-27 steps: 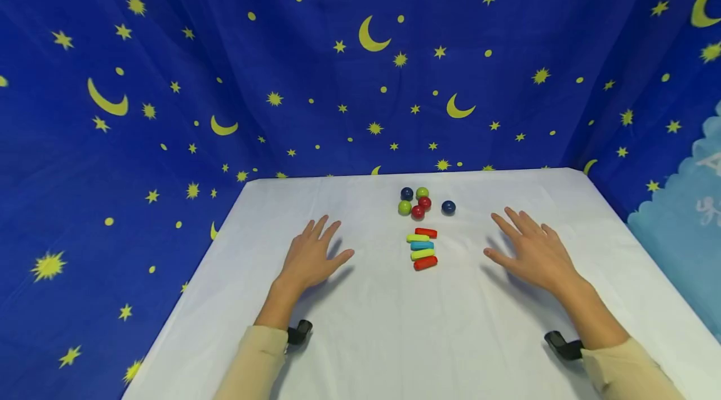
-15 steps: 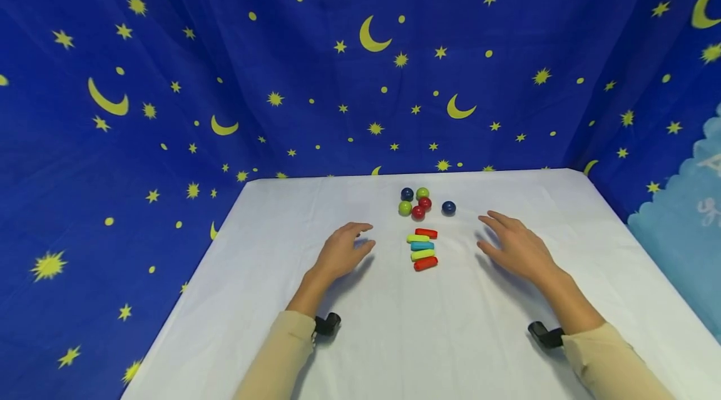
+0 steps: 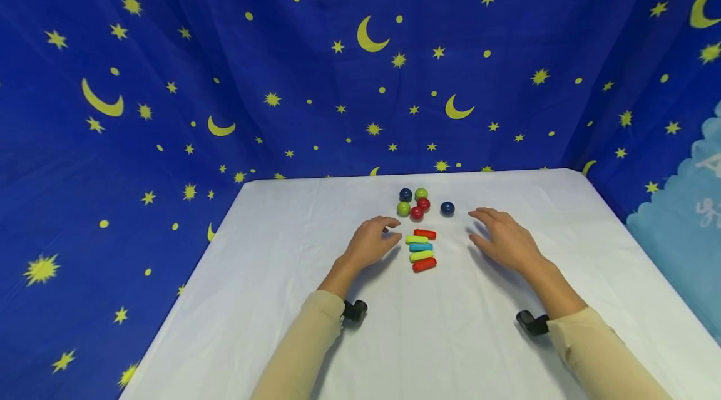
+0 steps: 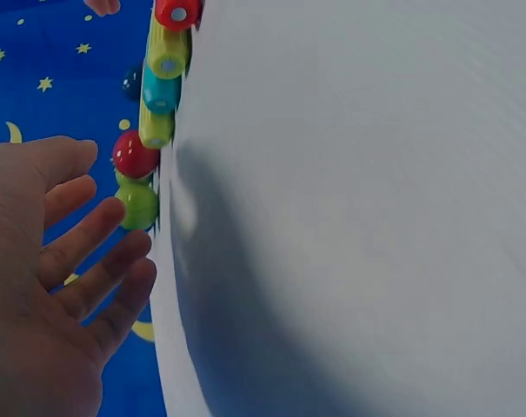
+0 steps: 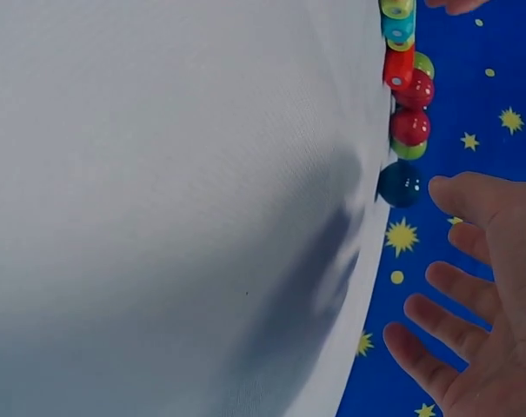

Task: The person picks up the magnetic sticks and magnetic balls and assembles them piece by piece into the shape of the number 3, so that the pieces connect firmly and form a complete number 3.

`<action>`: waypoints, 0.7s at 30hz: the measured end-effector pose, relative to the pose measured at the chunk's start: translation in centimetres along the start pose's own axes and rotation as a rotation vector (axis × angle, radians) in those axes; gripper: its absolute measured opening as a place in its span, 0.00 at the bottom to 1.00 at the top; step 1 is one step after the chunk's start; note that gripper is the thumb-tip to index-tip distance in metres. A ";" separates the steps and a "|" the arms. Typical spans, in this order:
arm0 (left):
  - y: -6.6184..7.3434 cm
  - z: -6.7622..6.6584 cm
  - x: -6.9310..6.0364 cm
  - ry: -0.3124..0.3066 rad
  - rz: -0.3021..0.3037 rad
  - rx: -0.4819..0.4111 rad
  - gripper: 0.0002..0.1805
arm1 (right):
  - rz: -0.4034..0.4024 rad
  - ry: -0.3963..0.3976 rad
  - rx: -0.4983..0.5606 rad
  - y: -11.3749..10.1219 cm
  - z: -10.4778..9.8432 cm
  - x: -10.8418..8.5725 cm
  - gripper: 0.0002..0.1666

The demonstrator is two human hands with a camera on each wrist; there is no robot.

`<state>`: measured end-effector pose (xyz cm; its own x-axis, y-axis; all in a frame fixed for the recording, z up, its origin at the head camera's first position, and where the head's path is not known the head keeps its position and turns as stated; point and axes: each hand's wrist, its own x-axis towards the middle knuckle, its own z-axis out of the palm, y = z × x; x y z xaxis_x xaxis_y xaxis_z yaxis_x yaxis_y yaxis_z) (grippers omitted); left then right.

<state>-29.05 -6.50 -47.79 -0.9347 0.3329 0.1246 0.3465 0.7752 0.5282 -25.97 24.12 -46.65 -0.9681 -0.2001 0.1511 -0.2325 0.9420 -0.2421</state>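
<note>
My left hand (image 3: pixel 372 241) hovers just left of a column of short sticks, fingers relaxed and holding nothing. The sticks run from a red stick (image 3: pixel 425 234) through a yellow stick (image 3: pixel 417 240), a blue stick (image 3: pixel 420 247) and another yellow stick (image 3: pixel 421 256) to a nearer red stick (image 3: pixel 424 265). Behind them sit glossy balls: two red, including a red ball (image 3: pixel 417 213), two green, including a green ball (image 3: pixel 403 209), and a dark blue ball (image 3: pixel 405 194). A second dark blue ball (image 3: pixel 447 208) lies apart, nearest my right hand (image 3: pixel 504 240), whose spread fingers touch nothing.
A white cloth (image 3: pixel 450 337) covers the table. Dark blue curtains (image 3: pixel 315 62) with yellow moons and stars rise behind and beside it. A light blue printed panel (image 3: pixel 684 218) hangs at the right. Black wrist cameras stick out below both hands.
My left hand has moved right and slightly forward to beside the sticks, its fingers less spread. My right hand has shifted a little left. The balls and sticks have stayed put.
</note>
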 end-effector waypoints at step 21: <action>2.8 2.2 1.7 -0.041 -0.029 -0.114 0.18 | 0.020 -0.029 0.065 -0.5 0.9 1.3 0.30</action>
<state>-29.47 -2.62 -47.95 -0.9395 0.3344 0.0742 0.3054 0.7195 0.6237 -27.25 23.15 -47.19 -0.9746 -0.1901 0.1183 -0.2180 0.9264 -0.3069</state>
